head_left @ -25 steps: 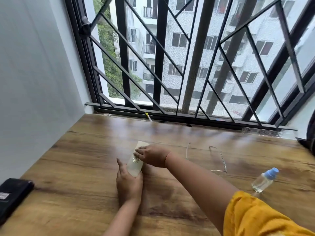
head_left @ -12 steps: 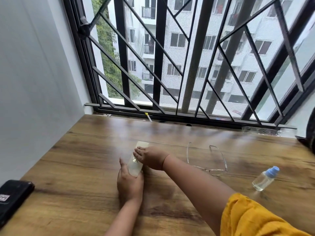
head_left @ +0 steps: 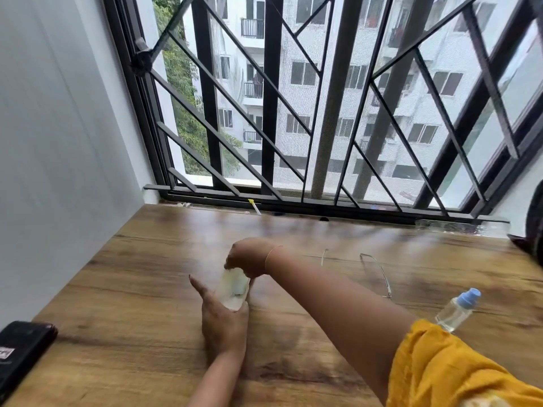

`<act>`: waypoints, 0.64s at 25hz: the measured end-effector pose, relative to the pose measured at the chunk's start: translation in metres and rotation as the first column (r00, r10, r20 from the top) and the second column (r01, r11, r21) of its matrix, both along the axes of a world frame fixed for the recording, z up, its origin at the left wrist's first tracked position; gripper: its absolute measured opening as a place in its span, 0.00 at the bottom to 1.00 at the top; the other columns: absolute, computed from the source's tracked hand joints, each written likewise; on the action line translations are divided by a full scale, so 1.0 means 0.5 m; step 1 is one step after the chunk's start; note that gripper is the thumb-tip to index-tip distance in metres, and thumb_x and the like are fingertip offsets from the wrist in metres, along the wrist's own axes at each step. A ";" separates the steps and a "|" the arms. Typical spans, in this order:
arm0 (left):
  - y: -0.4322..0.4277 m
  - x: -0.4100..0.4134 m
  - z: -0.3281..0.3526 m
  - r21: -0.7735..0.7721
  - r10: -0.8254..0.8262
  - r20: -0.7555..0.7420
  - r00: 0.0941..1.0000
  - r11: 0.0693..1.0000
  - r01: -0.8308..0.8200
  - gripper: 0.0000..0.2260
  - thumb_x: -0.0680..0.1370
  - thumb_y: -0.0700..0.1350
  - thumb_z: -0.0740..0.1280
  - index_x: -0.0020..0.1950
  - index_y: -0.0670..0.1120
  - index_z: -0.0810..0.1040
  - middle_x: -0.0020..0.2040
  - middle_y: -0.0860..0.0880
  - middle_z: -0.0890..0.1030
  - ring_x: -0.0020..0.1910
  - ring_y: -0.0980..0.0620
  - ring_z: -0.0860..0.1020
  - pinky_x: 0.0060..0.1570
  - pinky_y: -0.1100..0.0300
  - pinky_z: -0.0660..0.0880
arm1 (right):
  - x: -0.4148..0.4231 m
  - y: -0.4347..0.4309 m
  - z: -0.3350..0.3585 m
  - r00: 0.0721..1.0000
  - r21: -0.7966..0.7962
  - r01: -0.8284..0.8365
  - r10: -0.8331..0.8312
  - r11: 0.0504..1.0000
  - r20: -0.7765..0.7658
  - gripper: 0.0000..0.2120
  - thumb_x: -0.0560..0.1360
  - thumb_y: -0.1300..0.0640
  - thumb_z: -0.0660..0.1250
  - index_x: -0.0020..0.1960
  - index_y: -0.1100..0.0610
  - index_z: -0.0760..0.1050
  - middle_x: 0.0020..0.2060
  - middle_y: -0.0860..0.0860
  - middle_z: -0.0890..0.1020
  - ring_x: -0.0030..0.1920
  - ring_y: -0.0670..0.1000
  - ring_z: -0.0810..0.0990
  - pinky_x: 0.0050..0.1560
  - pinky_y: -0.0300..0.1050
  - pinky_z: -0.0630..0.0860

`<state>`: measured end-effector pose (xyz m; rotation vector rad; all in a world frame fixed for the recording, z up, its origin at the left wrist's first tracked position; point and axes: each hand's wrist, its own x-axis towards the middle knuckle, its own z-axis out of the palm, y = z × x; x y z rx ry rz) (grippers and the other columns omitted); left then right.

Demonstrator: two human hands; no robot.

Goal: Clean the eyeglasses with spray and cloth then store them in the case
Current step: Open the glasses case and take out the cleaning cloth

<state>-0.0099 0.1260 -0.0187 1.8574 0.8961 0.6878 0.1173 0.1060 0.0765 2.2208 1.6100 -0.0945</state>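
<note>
Low on the wooden table [head_left: 132, 289], my left hand [head_left: 224, 321] holds the bottom of a pale translucent pouch [head_left: 233, 289]. My right hand [head_left: 249, 257] pinches the pouch's top end from above. What is inside the pouch is too blurred to tell. The thin wire-framed eyeglasses [head_left: 379, 274] lie on the table to the right, behind my right forearm, which hides part of them. A small clear spray bottle [head_left: 457, 309] with a blue cap lies on its side further right, near my yellow sleeve.
A black flat case-like object [head_left: 20, 348] with a small label sits at the table's left front edge. A white wall borders the left side. A barred window [head_left: 293, 142] runs along the back. A dark object [head_left: 531, 239] shows at the far right edge.
My right hand has risen from lying on the pouch to gripping its top end. The pouch now stands more upright in my left hand. Glasses and bottle have not moved.
</note>
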 end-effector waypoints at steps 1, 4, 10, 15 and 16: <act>-0.003 -0.001 0.004 -0.010 0.008 0.008 1.000 1.000 -0.008 0.51 0.67 0.44 0.75 0.76 0.48 0.38 0.57 0.38 0.77 0.53 0.36 0.76 0.47 0.50 0.72 | -0.001 0.007 0.011 0.999 0.012 0.042 -0.042 0.999 -0.035 0.22 0.72 0.66 0.61 0.65 0.53 0.73 0.59 0.55 0.78 0.55 0.58 0.78 0.47 0.46 0.76; -0.010 -0.003 0.013 0.001 0.033 -0.014 0.999 0.999 -0.033 0.52 0.67 0.43 0.74 0.75 0.49 0.37 0.59 0.35 0.73 0.54 0.34 0.74 0.48 0.48 0.73 | -0.005 0.033 0.027 0.992 0.024 0.068 -0.065 0.997 -0.109 0.23 0.73 0.67 0.58 0.66 0.51 0.72 0.62 0.53 0.77 0.58 0.57 0.77 0.51 0.47 0.76; -0.015 -0.002 0.016 0.009 0.027 -0.056 0.998 1.000 -0.026 0.53 0.67 0.45 0.75 0.75 0.50 0.37 0.58 0.31 0.72 0.54 0.32 0.75 0.49 0.45 0.73 | 0.007 0.078 0.014 0.983 -0.034 0.032 -0.038 0.999 -0.181 0.24 0.74 0.69 0.56 0.67 0.55 0.70 0.64 0.55 0.75 0.62 0.57 0.74 0.60 0.47 0.72; -0.013 -0.001 0.013 -0.007 0.019 -0.061 0.998 1.000 -0.020 0.54 0.67 0.46 0.75 0.73 0.54 0.33 0.63 0.34 0.70 0.57 0.34 0.74 0.50 0.46 0.73 | 0.031 0.079 -0.037 0.983 -0.032 -0.099 0.092 0.995 -0.157 0.29 0.76 0.71 0.50 0.75 0.54 0.56 0.75 0.50 0.58 0.75 0.53 0.53 0.73 0.56 0.56; -0.013 0.000 0.012 -0.012 0.020 -0.068 0.997 1.000 -0.021 0.54 0.67 0.46 0.75 0.73 0.55 0.32 0.64 0.35 0.70 0.57 0.35 0.74 0.50 0.46 0.73 | 0.032 0.071 -0.040 0.982 0.001 -0.128 0.127 0.992 -0.142 0.28 0.76 0.70 0.51 0.75 0.56 0.54 0.75 0.51 0.57 0.76 0.53 0.51 0.73 0.55 0.54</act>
